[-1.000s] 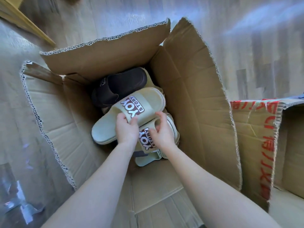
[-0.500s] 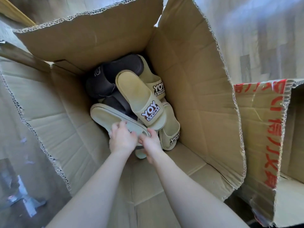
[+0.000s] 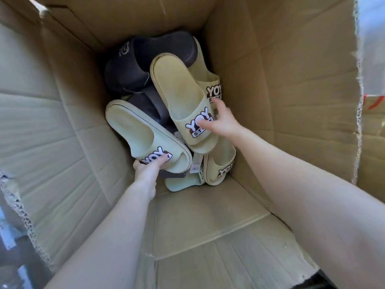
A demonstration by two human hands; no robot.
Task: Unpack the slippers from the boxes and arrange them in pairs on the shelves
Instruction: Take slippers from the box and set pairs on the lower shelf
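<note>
Inside a large cardboard box lies a heap of slippers. My left hand grips the strap end of a pale green slipper with a "YOY STORY" logo. My right hand reaches onto the strap of a yellow slipper, thumb on its logo and fingers spread. A second yellow slipper lies behind it, and a third one sits at the front right. Dark grey slippers fill the back. Another pale green slipper is partly buried at the front.
The box walls rise on all sides, with bare cardboard floor in front of the heap. A paper tag hangs between the slippers. A second box with red print shows at the right edge.
The camera has moved closer into the box. My right hand left the green slipper and went up to the yellow slipper's strap. My left hand keeps its grip on the green slipper.
</note>
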